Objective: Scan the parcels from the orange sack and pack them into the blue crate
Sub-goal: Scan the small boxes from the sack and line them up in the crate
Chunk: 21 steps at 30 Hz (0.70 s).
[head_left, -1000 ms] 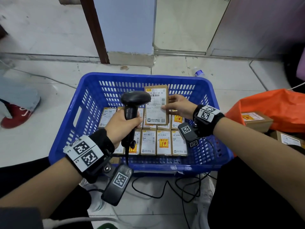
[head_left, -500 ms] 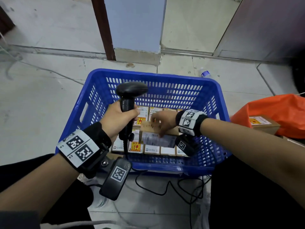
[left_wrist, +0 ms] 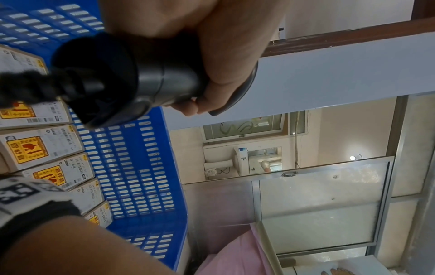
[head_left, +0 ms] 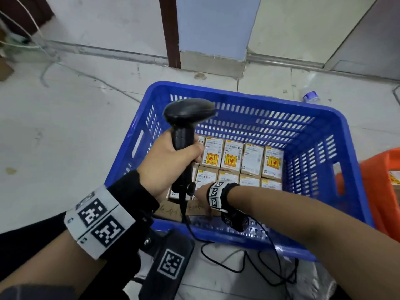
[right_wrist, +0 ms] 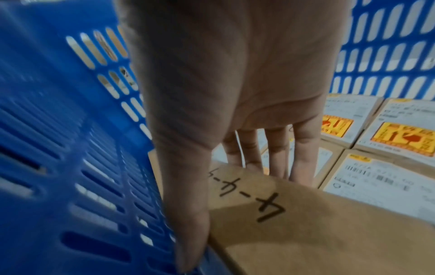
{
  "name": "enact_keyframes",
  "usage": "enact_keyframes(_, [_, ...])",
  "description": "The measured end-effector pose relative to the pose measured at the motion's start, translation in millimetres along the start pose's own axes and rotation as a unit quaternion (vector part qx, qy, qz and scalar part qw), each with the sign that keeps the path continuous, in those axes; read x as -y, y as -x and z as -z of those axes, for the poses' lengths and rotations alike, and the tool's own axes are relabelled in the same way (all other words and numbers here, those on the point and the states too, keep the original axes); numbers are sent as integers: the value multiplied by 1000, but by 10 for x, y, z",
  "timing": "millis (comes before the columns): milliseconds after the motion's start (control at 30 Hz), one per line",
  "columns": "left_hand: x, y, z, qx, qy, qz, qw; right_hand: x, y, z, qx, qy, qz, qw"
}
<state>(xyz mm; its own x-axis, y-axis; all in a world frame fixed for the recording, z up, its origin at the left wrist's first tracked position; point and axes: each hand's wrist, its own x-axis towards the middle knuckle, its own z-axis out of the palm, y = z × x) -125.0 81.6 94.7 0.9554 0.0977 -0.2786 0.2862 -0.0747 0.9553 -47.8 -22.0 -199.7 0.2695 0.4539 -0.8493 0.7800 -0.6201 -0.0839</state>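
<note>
1. A second ago the right hand (head_left: 202,192) held a parcel (right_wrist: 306,223) upright over the crate (head_left: 249,237), label toward the scanner (head_left: 188,113); half a second ago it was carrying it down and toward the near side; now the parcel lies flat at the crate's near wall, plain brown face up with handwriting on it
2. I judge that this parcel has been scanned and is at the point of being set down, so the step in hand is seating it and letting go; more parcels wait in the orange sack (head_left: 381,182) to the right of the crate
3. Right hand: reaching down into the crate, fingers (right_wrist: 303,148) straight and spread along the parcel's far edge, thumb (right_wrist: 186,214) down its near edge between parcel and crate wall; it pinches the parcel lightly across its width and has not let go
4. Left hand (head_left: 168,163): closed firmly round the scanner's handle, the scanner upright over the crate's left part, head pointing right, its cable hanging down over the near rim to the floor
5. The other parcels (head_left: 231,156) stand packed in rows on the crate floor, labels up, touching one another; the new parcel lies just on the near side of them, and whether it rests on them or beside them I cannot tell
</note>
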Motion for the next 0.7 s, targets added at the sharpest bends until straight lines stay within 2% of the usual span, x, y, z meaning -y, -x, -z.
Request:
enact_keyframes(67, [-1, 1, 14, -2, 8, 6, 1000, 151, 427, 147, -16, 2, -7, 1000])
enact_keyframes(167, [4, 7, 8, -3, 14, 15, 1000, 202, 681, 203, -10, -17, 8, 1000])
enact_keyframes(267, [13, 10, 5, -8, 19, 18, 1000, 262, 562, 88, -38, -58, 10, 998])
enact_keyframes(333, [15, 4, 10, -9, 21, 17, 1000, 293, 482, 63, -60, -94, -15, 994])
enact_keyframes(433, [16, 1, 11, -6, 16, 15, 1000, 283, 485, 119, -21, -51, 13, 998])
enact_keyframes(500, [9, 4, -6, 2, 12, 13, 1000, 257, 480, 188, -12, -38, 3, 999])
enact_keyframes(600, [-4, -2, -38, 5, 8, 15, 1000, 192, 422, 212, -36, -132, 5, 991])
enact_keyframes(700, [-27, -17, -79, 10, 6, 16, 1000, 66, 423, 252, -15, -268, 27, 963])
